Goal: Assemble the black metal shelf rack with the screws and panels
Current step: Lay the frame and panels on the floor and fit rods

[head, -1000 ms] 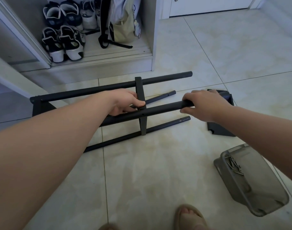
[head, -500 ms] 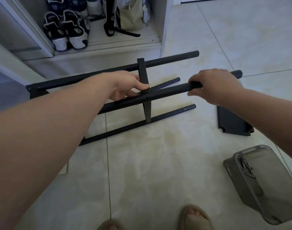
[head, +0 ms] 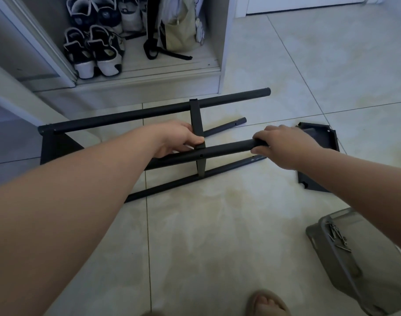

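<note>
The black metal rack frame [head: 149, 112] lies on its side on the tiled floor, with several long tubes joined by a flat cross bar [head: 196, 119]. My left hand [head: 176, 140] grips the cross bar where it meets the raised tube [head: 226, 149], thumb on the joint. My right hand [head: 286, 145] is curled round that tube's free right end. A loose black panel [head: 320, 137] lies on the floor just behind my right hand. Several screws [head: 337, 236] sit in a grey plastic tray [head: 327, 254] at the lower right.
An open white closet [head: 224, 42] stands behind the frame, holding sneakers [head: 92, 55] and a bag [head: 179, 30]. A sandalled foot [head: 265, 303] shows at the bottom edge. A triangular black end panel [head: 55, 147] closes the frame's left end.
The view shifted. Both hands keep their grips on the cross bar and tube; the tube's right end now sits lower, near the loose panel.
</note>
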